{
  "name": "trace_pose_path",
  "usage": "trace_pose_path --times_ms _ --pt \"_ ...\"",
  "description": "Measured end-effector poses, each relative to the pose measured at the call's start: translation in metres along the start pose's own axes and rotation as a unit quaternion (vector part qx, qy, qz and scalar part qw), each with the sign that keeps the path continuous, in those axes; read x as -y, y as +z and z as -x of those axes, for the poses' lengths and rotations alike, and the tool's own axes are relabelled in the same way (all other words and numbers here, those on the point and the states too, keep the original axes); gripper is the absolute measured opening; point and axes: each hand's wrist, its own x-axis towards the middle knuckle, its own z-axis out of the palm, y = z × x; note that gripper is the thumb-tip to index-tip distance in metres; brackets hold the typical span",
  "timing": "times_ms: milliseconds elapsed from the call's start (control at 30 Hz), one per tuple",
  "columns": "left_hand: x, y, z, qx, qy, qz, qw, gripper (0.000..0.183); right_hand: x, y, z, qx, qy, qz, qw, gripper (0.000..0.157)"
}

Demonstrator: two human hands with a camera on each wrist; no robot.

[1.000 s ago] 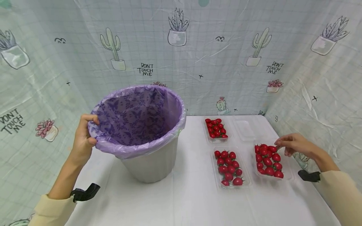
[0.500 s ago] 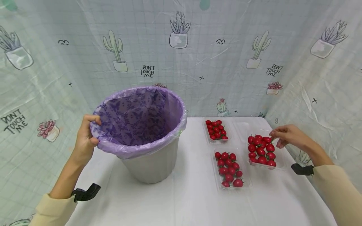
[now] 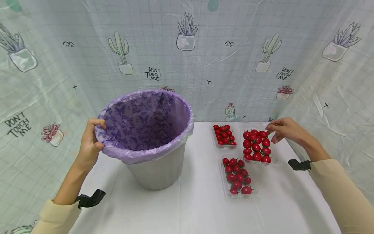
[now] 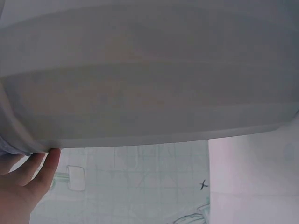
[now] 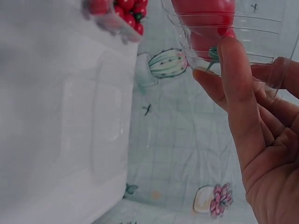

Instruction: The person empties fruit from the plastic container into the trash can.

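In the head view my left hand [image 3: 90, 143] grips the rim of a pale grey bin [image 3: 159, 170] lined with a purple butterfly-patterned bag [image 3: 140, 156]. The bin leans toward me. The left wrist view shows the bin's side wall [image 4: 149, 93] and my fingers [image 4: 44, 172] at its rim. My right hand [image 3: 287, 130] pinches the right edge of a clear plastic box [image 3: 274, 157] holding red cherry tomatoes [image 3: 256, 147]. It is raised off the table and tilted. In the right wrist view, my thumb [image 5: 238, 88] presses the clear wall beside a green stem.
Two more clear boxes of cherry tomatoes stand on the white table [image 3: 204, 201]: a back box [image 3: 226, 147] and a front box [image 3: 257, 187]. A faint clear tray outline [image 5: 77, 112] lies on the table in the right wrist view. A printed curtain [image 3: 210, 65] surrounds the table.
My right hand has carried its box of cherry tomatoes leftward and farther back, close to the other two boxes. The left hand keeps its grip on the bin, which has hardly moved.
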Motion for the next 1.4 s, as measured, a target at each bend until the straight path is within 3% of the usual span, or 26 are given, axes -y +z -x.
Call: trace_pose_path --times_ms 733,1400 --pt "0.0 -0.002 0.002 -0.005 0.007 -0.005 1.0 0.07 0.086 0.007 -0.033 -0.043 -0.049 -0.002 0.998 0.04" --pt "0.001 -0.001 0.001 0.008 0.003 0.0 1.0 0.068 0.138 0.0 -0.041 -0.106 -0.077 -0.014 0.991 0.038"
